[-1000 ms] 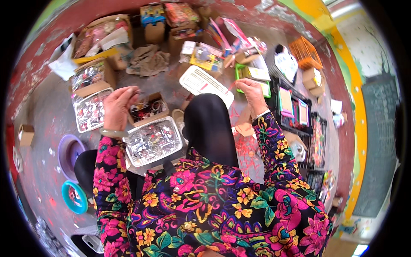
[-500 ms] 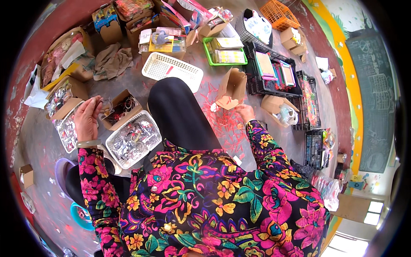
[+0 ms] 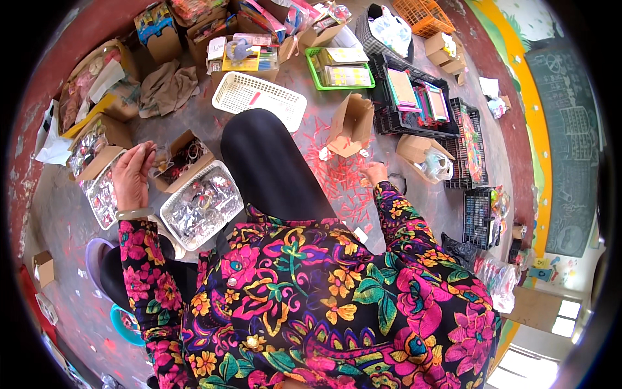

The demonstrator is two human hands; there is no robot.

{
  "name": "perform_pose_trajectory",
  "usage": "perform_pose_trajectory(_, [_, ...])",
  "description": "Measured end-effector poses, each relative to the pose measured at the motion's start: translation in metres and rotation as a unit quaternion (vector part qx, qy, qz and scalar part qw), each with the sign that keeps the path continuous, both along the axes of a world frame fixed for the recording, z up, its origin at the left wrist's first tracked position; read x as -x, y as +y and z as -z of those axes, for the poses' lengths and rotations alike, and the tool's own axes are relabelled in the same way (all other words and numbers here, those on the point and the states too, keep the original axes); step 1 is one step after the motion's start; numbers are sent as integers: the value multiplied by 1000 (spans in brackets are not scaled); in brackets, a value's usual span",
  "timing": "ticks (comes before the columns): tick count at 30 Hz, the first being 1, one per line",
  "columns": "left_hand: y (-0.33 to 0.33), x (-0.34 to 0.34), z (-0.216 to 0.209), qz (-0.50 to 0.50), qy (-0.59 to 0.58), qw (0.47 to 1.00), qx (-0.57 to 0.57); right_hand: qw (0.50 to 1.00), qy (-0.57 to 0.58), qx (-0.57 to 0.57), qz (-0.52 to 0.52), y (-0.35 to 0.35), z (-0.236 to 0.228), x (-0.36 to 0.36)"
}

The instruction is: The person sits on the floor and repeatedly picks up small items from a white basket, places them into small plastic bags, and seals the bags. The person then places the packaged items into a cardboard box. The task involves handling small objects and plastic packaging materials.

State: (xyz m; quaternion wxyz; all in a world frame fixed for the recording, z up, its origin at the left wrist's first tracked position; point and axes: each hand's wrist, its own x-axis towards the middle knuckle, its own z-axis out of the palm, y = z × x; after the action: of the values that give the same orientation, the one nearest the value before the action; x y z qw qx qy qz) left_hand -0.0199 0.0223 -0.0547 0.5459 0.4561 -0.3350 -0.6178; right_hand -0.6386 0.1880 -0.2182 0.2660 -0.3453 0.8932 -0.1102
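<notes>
My left hand point(image 3: 132, 180), with a bangle at its wrist, is raised over the left side with thumb and fingers pinched together. Something clear and thin shows beside its fingertips, too faint to name. Just right of it is an open cardboard box point(image 3: 186, 161) of dark small items. Below stands a white basket point(image 3: 202, 204) heaped with small items in clear wrapping. My right hand point(image 3: 374, 174) is out on the right, fingers closed, over scattered red strips point(image 3: 343, 194) on the floor. An open cardboard carton point(image 3: 350, 124) lies just beyond it. What its fingers hold, if anything, is hidden.
An empty-looking white basket point(image 3: 241, 97) lies ahead, near a green basket point(image 3: 339, 84) of packets. Black crates point(image 3: 414, 133) and an open box with a plastic bag point(image 3: 414, 152) line the right. Purple point(image 3: 95, 259) and turquoise point(image 3: 118, 327) basins sit at left.
The view has shifted slightly, so the floor things sit higher. My right hand has drawn a little back from the carton. My left hand has barely moved.
</notes>
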Motion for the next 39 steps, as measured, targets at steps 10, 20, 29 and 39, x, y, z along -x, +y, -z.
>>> perform_pose_trajectory(10, [1, 0, -4, -6, -6, 1000, -3, 968, -136, -212, 11, -15, -33, -34])
perform_pose_trajectory(20, [1, 4, -5, -1, -1, 1000, -6, 944, -220, -228, 88, -1, -27, 9])
perform_pose_trajectory(29, [1, 3, -4, -3, -4, 1000, -11, 896, -81, -392, -191, -26, -25, 2])
perform_pose_trajectory(39, [-2, 5, -5, 8, -12, 1000, -6, 924, -168, -340, -59, -2, -17, 43])
